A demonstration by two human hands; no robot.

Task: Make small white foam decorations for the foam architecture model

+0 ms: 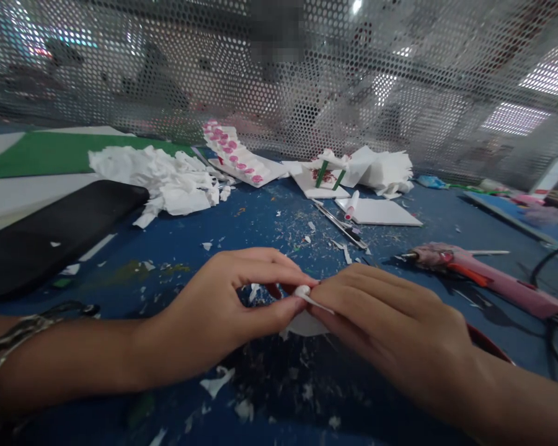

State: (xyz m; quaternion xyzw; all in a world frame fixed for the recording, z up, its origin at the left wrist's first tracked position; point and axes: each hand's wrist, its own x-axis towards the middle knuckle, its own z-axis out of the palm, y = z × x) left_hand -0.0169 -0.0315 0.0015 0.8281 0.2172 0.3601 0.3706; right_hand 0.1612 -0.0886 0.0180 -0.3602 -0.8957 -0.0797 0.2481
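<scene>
Between my two hands, low in the middle of the head view, is a small white piece of paper, twisted or rolled at one end. My left hand pinches that end between thumb and fingertips. From the right, my right hand closes on the other side of the same paper, its fingers pressed together. A paler flap hangs just below the fingertips. The right fingers hide part of the paper. Something dark red shows behind my right wrist.
A pink glue gun with a black cord lies at right. Metal tweezers rest beyond my hands, near a white board. Crumpled white paper and a black phone-like slab are at left. Perforated metal stands behind.
</scene>
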